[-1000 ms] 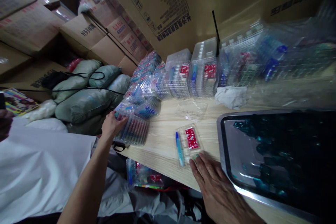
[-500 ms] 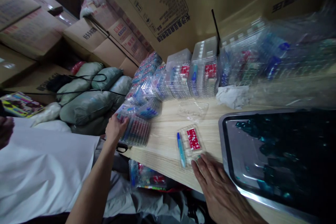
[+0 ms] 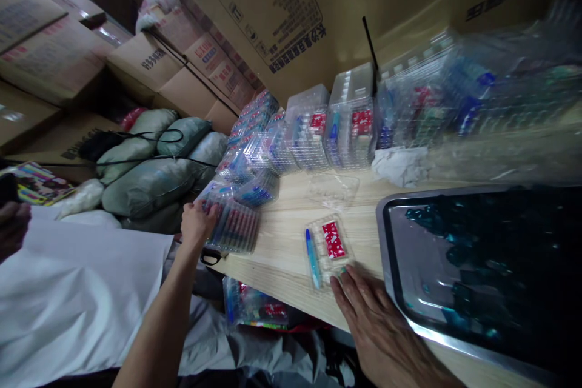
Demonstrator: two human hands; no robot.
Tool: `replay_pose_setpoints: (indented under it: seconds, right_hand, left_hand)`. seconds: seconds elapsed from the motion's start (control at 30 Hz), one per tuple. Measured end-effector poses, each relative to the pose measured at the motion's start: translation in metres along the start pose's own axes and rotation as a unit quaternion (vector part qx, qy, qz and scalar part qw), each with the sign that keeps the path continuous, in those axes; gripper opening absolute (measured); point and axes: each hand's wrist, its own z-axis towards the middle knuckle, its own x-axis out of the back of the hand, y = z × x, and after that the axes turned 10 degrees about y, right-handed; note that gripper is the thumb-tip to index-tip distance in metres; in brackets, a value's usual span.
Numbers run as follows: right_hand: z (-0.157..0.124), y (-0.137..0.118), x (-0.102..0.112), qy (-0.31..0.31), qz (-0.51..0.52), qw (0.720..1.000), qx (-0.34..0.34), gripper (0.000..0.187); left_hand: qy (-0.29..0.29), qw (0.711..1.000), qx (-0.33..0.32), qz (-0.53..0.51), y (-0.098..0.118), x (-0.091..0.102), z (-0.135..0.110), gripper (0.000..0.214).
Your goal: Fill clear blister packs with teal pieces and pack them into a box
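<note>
My left hand (image 3: 198, 225) is at the left end of a stack of clear plastic trays (image 3: 239, 227) with reddish-brown strips showing through. Its fingers are curled over the edge, and the fingertips are partly hidden. Flat on the wooden table lies one clear blister tray (image 3: 326, 267), holding a blue pen (image 3: 313, 259) and a red packet with white marks (image 3: 334, 240). With fingers stretched out, my right hand (image 3: 370, 309) rests on the table, its fingertips at that tray's lower right corner.
A metal tray (image 3: 385, 242) of dark teal, glossy pieces stands at the right. Filled clear packs (image 3: 313, 133) line the back, beside crumpled white tissue (image 3: 400, 165). Black scissor handles (image 3: 210, 257) lie at the table edge. Another person's hand (image 3: 13, 230) is far left.
My left hand has shifted very slightly left along the tray stack. The other person's hand has come a little further into view. My right hand stays by the blister tray.
</note>
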Motion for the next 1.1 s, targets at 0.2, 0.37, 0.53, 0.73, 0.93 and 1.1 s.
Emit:
replay_pose_setpoints:
  seconds: [0.2,0.37,0.53,0.73,0.93,1.1]
  right_hand:
    - [0.0,0.0,0.001,0.007,-0.001,1.0,0.001,0.068]
    - [0.001,0.002,0.003,0.003,-0.002,1.0,0.005,0.068]
    - [0.001,0.002,0.004,-0.013,-0.011,1.0,0.009,0.07]
    - [0.0,0.001,0.003,-0.014,0.003,1.0,0.001,0.068]
    - [-0.005,-0.001,0.001,-0.032,0.005,0.999,-0.014,0.07]
    - [-0.003,-0.001,0.002,-0.037,0.011,0.999,-0.014,0.069]
  left_hand:
    - [0.015,0.999,-0.016,0.028,0.008,0.004,-0.011,0.071]
    - [0.05,0.997,-0.039,0.051,0.015,0.001,-0.021,0.086]
    - [0.065,0.994,-0.051,0.065,0.016,-0.005,-0.022,0.086]
    - [0.059,0.995,-0.046,0.06,0.017,-0.004,-0.02,0.084]
    - [0.076,0.994,-0.054,0.057,0.02,-0.003,-0.027,0.082]
    - [0.139,0.982,-0.111,0.059,0.033,-0.005,-0.042,0.086]
